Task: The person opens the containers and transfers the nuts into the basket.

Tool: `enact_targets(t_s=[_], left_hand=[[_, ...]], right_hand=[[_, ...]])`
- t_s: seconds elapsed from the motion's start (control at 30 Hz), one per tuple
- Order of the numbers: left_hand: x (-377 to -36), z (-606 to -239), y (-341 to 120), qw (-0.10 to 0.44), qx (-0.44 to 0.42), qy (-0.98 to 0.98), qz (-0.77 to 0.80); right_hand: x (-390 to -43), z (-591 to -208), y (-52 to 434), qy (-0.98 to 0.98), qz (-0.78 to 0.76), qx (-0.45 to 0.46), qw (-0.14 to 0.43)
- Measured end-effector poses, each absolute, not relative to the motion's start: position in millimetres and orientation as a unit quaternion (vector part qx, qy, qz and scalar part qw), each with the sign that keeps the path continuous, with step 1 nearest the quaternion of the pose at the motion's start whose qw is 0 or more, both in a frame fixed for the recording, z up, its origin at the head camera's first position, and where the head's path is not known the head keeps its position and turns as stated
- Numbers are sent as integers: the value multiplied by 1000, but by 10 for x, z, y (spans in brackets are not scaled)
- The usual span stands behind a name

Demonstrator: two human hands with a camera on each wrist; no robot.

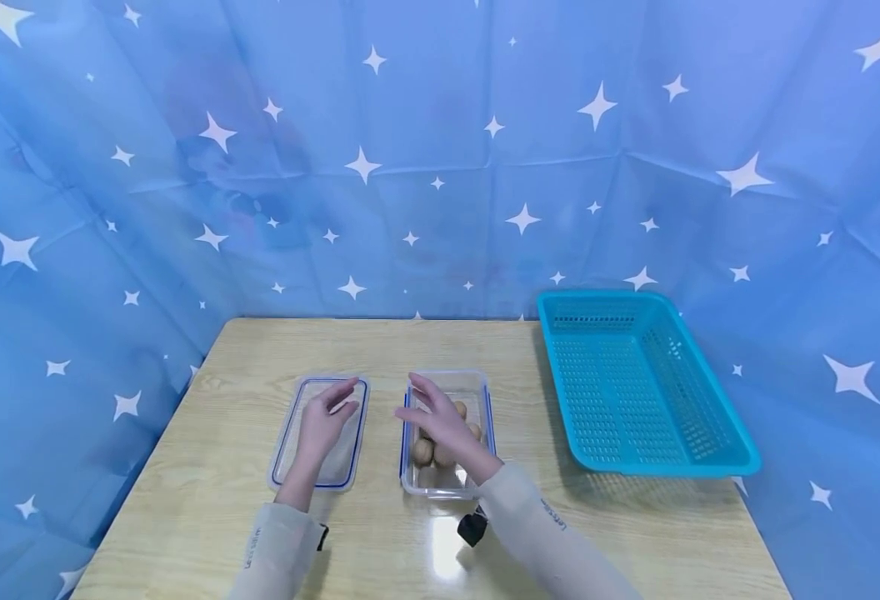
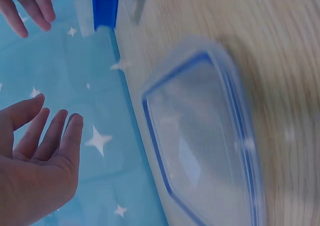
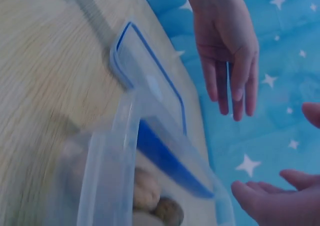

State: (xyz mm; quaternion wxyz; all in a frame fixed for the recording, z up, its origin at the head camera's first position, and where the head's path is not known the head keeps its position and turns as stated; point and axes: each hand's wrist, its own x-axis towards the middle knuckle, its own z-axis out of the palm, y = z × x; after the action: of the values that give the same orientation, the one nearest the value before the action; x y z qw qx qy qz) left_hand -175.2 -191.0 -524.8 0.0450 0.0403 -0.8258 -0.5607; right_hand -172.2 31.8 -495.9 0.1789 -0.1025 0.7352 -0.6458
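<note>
My left hand [image 1: 320, 429] hovers over a clear lid [image 1: 338, 467] with a blue seal, its fingers relaxed and holding nothing. The lid [image 2: 200, 141] lies flat on the table, apart from the hand in the left wrist view. To its right stands a clear plastic container [image 1: 451, 493] with blue side clips. Several round brown walnut-like pieces [image 1: 422, 452] sit inside, partly hidden by my right hand [image 1: 447, 425]. That hand is above the container, loosely spread with nothing in it. The right wrist view shows the container's wall [image 3: 107, 176] up close.
A turquoise perforated basket [image 1: 571, 417] stands at the right of the wooden table [image 1: 207, 467]. Behind the table hangs a blue curtain [image 1: 410, 208] with white stars. A small black object [image 1: 473, 527] shows by the right sleeve.
</note>
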Motion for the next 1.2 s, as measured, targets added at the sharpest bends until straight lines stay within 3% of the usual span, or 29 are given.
enact_targets(t_s=[0.4,0.9,1.2], left_hand=[[-1589,-5389,-1562,26,-4,-802,-597],[-1498,-5676,-1360,-31,-35,-768,-639],[-1493,-5718,-1322,-36,-44,-744,-666]], right_hand=[[-1733,-5185,590,751,-638,-54,160],[-1718,-5386,720,779,-600,-65,168],[-1724,-5526,712,789,-588,-85,160]])
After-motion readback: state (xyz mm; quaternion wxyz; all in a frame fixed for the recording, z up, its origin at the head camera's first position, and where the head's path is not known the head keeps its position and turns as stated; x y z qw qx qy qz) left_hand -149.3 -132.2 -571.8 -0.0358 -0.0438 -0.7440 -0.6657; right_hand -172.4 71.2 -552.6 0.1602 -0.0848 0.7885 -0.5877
